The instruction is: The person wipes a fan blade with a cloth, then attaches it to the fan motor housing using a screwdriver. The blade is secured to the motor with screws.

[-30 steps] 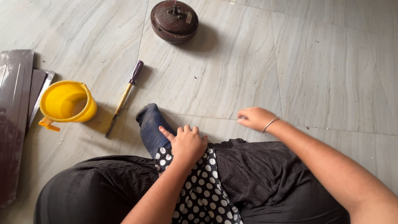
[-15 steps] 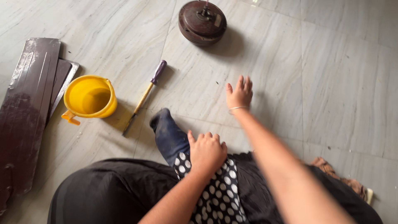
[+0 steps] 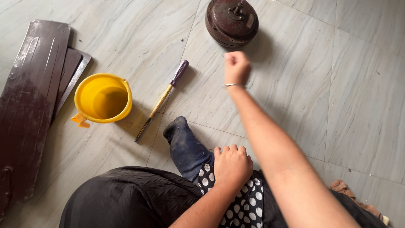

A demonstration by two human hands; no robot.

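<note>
Right hand [image 3: 236, 66] curled closed, empty, just short of round rusty-brown metal fan motor [image 3: 231, 21] on grey marble floor [image 3: 329, 84], left hand [image 3: 231, 164] pressed fingers-together on polka-dot cloth [image 3: 244, 207], purple-handled screwdriver [image 3: 162, 99] nearby

brown blades [image 3: 29, 105]: cut off left | right hand [image 3: 236, 67]: blurred

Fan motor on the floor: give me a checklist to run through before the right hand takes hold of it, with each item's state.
1. Right hand close to the fan motor: ok, just short of it, not touching.
2. Right hand free of tools: cannot tell, fingers curled.
3. Floor between hand and motor bare: ok.
4. Screwdriver within view: ok, lying beside the yellow jug.
5. Left hand steady: ok, resting on the polka-dot cloth.
</note>
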